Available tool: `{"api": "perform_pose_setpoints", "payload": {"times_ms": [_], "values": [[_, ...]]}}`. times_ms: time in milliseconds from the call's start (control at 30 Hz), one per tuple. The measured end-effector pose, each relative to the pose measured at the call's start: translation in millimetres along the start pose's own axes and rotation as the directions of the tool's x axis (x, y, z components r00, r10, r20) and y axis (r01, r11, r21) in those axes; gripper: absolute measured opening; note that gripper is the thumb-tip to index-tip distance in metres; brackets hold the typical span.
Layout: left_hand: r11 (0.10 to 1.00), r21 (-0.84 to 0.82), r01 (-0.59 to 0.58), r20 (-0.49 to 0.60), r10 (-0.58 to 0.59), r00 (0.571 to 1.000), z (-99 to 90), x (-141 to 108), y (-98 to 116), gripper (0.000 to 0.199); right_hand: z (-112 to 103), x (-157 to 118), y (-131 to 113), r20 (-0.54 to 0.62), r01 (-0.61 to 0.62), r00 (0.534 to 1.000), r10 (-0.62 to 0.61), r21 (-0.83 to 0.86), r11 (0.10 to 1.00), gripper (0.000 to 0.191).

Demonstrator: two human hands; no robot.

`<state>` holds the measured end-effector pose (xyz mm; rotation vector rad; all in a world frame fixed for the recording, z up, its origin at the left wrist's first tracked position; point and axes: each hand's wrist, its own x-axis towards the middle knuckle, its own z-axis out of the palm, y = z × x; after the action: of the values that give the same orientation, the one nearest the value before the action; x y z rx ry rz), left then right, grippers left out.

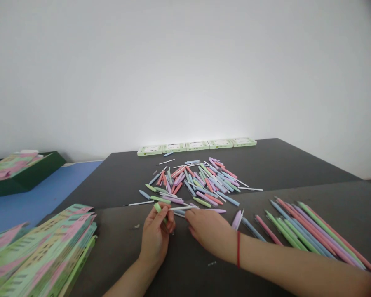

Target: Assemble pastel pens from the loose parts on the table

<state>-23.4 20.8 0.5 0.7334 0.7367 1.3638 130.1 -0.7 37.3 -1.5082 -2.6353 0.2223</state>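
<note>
My left hand (pixel 156 233) is closed on a light green pen barrel (pixel 157 207), pinched between thumb and fingers. A thin white pen refill (pixel 179 208) runs from the left fingertips to my right hand (pixel 212 233), whose closed fingers grip its other end. Whether the refill's left tip is inside the barrel I cannot tell; the fingers cover it. Just beyond both hands lies a loose pile of pastel pen parts (pixel 200 181) with white refills among them. By the right wrist, which wears a red cord, a lilac pen part (pixel 236 220) rests on the black table.
Several long pens (pixel 309 231) lie side by side at the right, partly behind my right forearm. Green and pink printed packets (pixel 49 251) are stacked at the left. A green tray (pixel 27 175) stands on a blue surface. Flat boxes (pixel 198 146) line the table's far edge.
</note>
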Motion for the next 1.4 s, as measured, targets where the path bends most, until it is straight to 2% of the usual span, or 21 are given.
{"api": "perform_pose_setpoints", "payload": {"times_ms": [67,133,200,333,367,433,500,600,633,700,800,1000,1167,1400], "values": [[1.000,-0.008,0.008,0.002,-0.008,1.000,1.2,0,-1,0.011,-7,-26,8,0.024,0.024,0.999,-0.025,0.059,0.998,0.010],[1.000,-0.008,0.023,0.008,-0.023,1.000,2.7,-1,-3,0.010,-6,-50,12,0.058,0.023,0.998,-0.036,0.208,0.978,0.015],[0.999,-0.003,0.034,0.021,-0.034,0.999,4.2,-3,-4,0.010,5,-67,10,0.085,0.019,0.996,-0.034,0.179,0.984,0.018],[0.998,0.024,0.051,0.067,-0.053,0.996,5.4,-6,-4,0.010,31,-70,0,0.081,0.076,0.994,-0.076,0.001,0.997,0.019],[0.998,0.032,0.053,0.077,-0.055,0.996,5.1,-7,-3,0.010,32,-66,-1,0.074,0.066,0.995,-0.066,0.005,0.998,0.019],[0.998,0.044,0.053,0.088,-0.057,0.994,4.2,-7,-3,0.011,25,-60,1,0.047,0.009,0.999,-0.015,0.125,0.992,0.017],[0.998,0.044,0.055,0.090,-0.058,0.994,3.6,-6,-3,0.012,11,-56,9,0.001,-0.078,0.997,0.083,0.353,0.932,0.013],[0.997,0.037,0.066,0.095,-0.069,0.993,4.4,-6,-4,0.013,-11,-53,25,0.007,-0.188,0.969,0.247,0.669,0.719,0.009],[0.997,0.035,0.069,0.100,-0.072,0.992,5.1,-7,-5,0.014,-16,-52,29,0.028,-0.210,0.960,0.278,0.726,0.655,0.009],[0.997,0.036,0.073,0.110,-0.076,0.991,6.8,-8,-5,0.014,-22,-50,34,0.034,-0.222,0.951,0.306,0.766,0.603,0.009],[0.996,0.050,0.071,0.105,-0.076,0.992,8.7,-10,-4,0.014,-24,-47,34,-0.003,-0.188,0.956,0.295,0.762,0.619,0.008],[0.997,0.052,0.062,0.092,-0.066,0.994,7.4,-11,-4,0.015,-18,-44,30,-0.001,-0.170,0.956,0.293,0.812,0.558,0.006],[0.996,0.064,0.058,0.082,-0.063,0.995,6.9,-11,-5,0.015,-25,-43,29,-0.113,-0.109,0.953,0.280,0.734,0.670,0.011],[0.995,0.089,0.039,0.076,-0.046,0.996,8.7,-10,-5,0.017,-29,-44,27,-0.144,-0.111,0.952,0.269,0.658,0.745,0.015]]}}
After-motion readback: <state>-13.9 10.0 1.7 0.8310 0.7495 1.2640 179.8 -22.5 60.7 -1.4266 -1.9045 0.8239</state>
